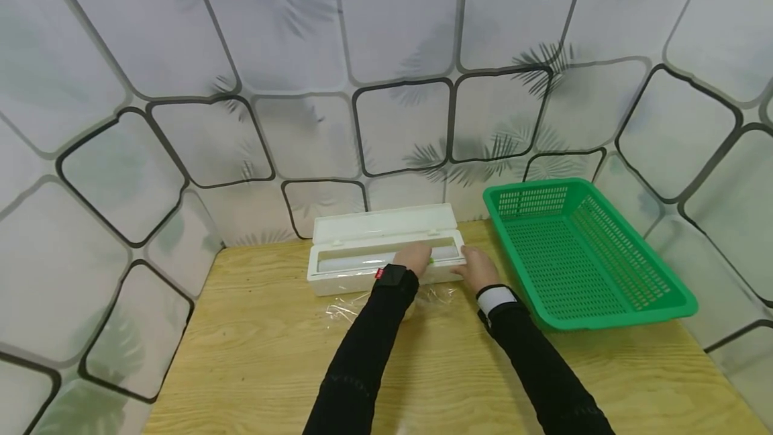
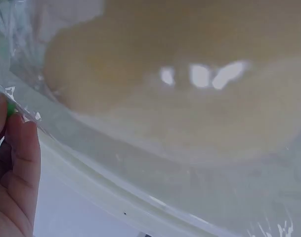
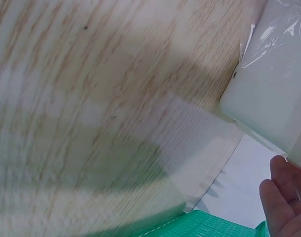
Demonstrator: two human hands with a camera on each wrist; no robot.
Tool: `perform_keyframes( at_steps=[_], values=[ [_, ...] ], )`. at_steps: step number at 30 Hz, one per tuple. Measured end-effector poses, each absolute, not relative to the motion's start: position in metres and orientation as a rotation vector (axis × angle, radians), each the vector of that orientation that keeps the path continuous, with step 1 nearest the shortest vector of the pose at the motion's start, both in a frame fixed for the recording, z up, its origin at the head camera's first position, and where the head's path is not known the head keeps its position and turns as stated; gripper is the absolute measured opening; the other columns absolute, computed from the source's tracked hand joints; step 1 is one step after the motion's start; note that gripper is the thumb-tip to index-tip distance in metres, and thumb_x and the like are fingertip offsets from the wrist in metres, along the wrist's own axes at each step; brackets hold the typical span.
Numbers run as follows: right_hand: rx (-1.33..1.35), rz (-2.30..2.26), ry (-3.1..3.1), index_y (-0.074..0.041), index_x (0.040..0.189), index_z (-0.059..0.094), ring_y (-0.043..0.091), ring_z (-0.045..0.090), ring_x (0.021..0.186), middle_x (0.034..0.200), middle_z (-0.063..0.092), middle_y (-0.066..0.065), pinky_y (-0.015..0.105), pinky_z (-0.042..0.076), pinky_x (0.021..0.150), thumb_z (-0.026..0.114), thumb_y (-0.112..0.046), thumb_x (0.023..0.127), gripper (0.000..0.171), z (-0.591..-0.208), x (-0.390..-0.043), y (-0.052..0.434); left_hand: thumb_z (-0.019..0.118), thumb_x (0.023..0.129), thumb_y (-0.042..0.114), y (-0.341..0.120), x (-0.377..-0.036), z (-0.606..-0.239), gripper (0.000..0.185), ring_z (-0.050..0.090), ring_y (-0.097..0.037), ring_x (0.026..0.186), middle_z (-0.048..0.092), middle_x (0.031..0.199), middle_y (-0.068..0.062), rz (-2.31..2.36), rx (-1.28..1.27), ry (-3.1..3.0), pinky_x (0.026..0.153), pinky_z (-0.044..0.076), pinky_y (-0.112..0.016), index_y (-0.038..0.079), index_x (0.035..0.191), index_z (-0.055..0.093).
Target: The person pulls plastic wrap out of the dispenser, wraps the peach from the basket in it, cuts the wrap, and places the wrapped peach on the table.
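Note:
A white cling film dispenser (image 1: 341,282) sits on the table with its lid raised, a pale roll (image 1: 356,262) lying inside. My left hand (image 1: 414,259) is over its front edge. In the left wrist view the left thumb and fingers pinch a small green slider (image 2: 11,106) at the film's edge. Clear cling film (image 2: 155,143) stretches across that view and hangs over the dispenser's front in the head view. My right hand (image 1: 480,268) holds the dispenser's right end, thumb in front and fingers on top. In the right wrist view its fingers (image 3: 279,197) are by the box's corner.
A green plastic basket (image 1: 610,319) stands to the right, close beside the right hand. The wooden table (image 1: 260,354) runs back to a patterned wall covering (image 1: 398,126) behind the dispenser. More patterned covering rises on the left and right sides.

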State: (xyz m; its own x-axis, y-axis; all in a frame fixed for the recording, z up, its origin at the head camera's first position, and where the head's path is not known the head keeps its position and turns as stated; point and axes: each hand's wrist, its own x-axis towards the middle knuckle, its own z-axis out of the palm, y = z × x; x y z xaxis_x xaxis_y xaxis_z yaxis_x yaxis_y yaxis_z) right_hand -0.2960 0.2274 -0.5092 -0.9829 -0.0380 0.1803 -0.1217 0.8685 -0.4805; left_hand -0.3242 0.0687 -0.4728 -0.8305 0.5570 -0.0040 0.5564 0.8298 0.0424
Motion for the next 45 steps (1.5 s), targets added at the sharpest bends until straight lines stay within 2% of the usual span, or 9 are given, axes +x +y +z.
perform_keyframes(
  at_steps=[7, 10, 14, 17, 22, 36, 45],
  values=[
    [0.127, 0.792, -2.880, 0.014, 0.112, 0.051, 0.039, 0.052, 0.096, 0.106, 0.055, 0.029, 0.045, 0.042, 0.080, 0.072, -0.014, 0.072, 0.053, -0.511, -0.297, 0.229, 0.053, 0.087, 0.005, 0.050, -0.323, -0.469, 0.018, 0.056, -0.015, 0.068, 0.060, 0.076, -0.004, 0.076, 0.885, 2.980, 0.056, 0.040, -0.025, 0.010, 0.071, 0.058],
    [0.156, 0.782, -2.869, 0.013, 0.110, 0.053, 0.038, 0.054, 0.093, 0.103, 0.057, 0.028, 0.044, 0.044, 0.078, 0.072, -0.015, 0.072, 0.051, -0.511, -0.297, 0.230, 0.052, 0.088, 0.005, 0.042, -0.327, -0.473, 0.015, 0.058, -0.017, 0.073, 0.061, 0.081, -0.005, 0.054, 0.862, 2.983, 0.061, 0.044, -0.026, 0.009, 0.075, 0.060],
    [0.162, 0.788, -2.882, 0.014, 0.113, 0.051, 0.039, 0.053, 0.096, 0.107, 0.055, 0.029, 0.044, 0.043, 0.079, 0.071, -0.017, 0.074, 0.054, -0.511, -0.297, 0.230, 0.052, 0.088, 0.004, 0.029, -0.329, -0.476, 0.015, 0.059, -0.018, 0.076, 0.062, 0.084, -0.006, 0.029, 0.837, 2.995, 0.065, 0.047, -0.028, 0.009, 0.079, 0.062],
    [0.139, 0.802, -2.910, 0.016, 0.117, 0.046, 0.041, 0.049, 0.102, 0.113, 0.050, 0.031, 0.046, 0.041, 0.083, 0.070, -0.016, 0.075, 0.057, -0.509, -0.296, 0.231, 0.053, 0.086, 0.002, 0.020, -0.328, -0.476, 0.016, 0.059, -0.018, 0.074, 0.063, 0.082, -0.006, 0.059, 0.822, 3.022, 0.063, 0.047, -0.030, 0.008, 0.075, 0.061],
    [0.130, 0.792, -2.924, 0.016, 0.117, 0.046, 0.041, 0.048, 0.102, 0.113, 0.050, 0.031, 0.046, 0.040, 0.084, 0.069, -0.014, 0.076, 0.056, -0.506, -0.295, 0.231, 0.056, 0.084, 0.001, 0.008, -0.325, -0.476, 0.014, 0.059, -0.019, 0.074, 0.063, 0.080, -0.005, 0.073, 0.840, 3.068, 0.063, 0.048, -0.030, 0.009, 0.073, 0.062],
    [0.155, 0.797, -2.930, 0.016, 0.118, 0.046, 0.041, 0.049, 0.102, 0.113, 0.050, 0.031, 0.046, 0.041, 0.084, 0.069, -0.015, 0.076, 0.057, -0.511, -0.296, 0.226, 0.059, 0.082, 0.002, -0.026, -0.316, -0.476, 0.007, 0.058, -0.019, 0.078, 0.061, 0.083, -0.006, 0.045, 0.812, 3.106, 0.066, 0.049, -0.030, 0.008, 0.082, 0.063],
    [0.162, 0.806, -2.924, 0.018, 0.117, 0.044, 0.043, 0.047, 0.104, 0.114, 0.048, 0.033, 0.048, 0.039, 0.085, 0.068, -0.014, 0.077, 0.057, -0.508, -0.295, 0.229, 0.058, 0.082, -0.001, -0.063, -0.314, -0.475, 0.009, 0.056, -0.020, 0.068, 0.057, 0.078, -0.007, 0.020, 0.689, 3.109, 0.057, 0.047, -0.031, 0.007, 0.078, 0.061]
  ],
)
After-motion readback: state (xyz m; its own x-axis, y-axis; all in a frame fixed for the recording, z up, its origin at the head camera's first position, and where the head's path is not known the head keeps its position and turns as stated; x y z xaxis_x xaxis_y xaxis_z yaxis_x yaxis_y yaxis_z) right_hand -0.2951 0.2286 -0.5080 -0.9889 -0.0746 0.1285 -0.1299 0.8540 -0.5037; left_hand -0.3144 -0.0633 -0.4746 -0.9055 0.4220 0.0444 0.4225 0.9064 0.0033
